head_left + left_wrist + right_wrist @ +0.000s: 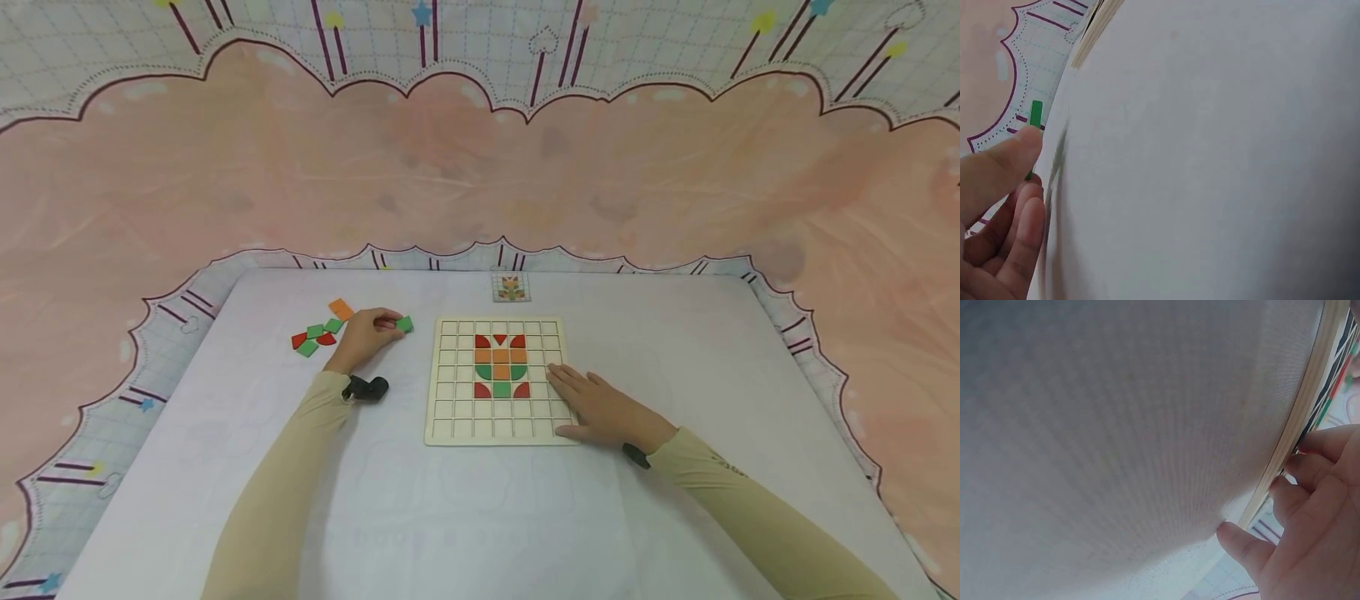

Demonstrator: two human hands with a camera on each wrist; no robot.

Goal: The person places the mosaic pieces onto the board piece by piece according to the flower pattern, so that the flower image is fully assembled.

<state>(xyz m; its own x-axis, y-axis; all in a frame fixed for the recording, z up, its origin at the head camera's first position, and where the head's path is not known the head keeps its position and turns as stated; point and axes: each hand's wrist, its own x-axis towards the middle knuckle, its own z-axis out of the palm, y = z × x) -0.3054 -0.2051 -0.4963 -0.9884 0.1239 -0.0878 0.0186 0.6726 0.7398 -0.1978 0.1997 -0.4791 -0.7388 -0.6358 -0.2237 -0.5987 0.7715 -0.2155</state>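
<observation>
Pinching green tile (406, 324) with left hand (367, 336), left of board (446, 423); might totally fumble it if loosening up. Resting right hand (606, 410) on board's edge, thumb spread from fingers; could shove it by leaning.

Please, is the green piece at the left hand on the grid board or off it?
Off. The left hand pinches the green piece; white tabletop shows between it and the grid board.
</observation>
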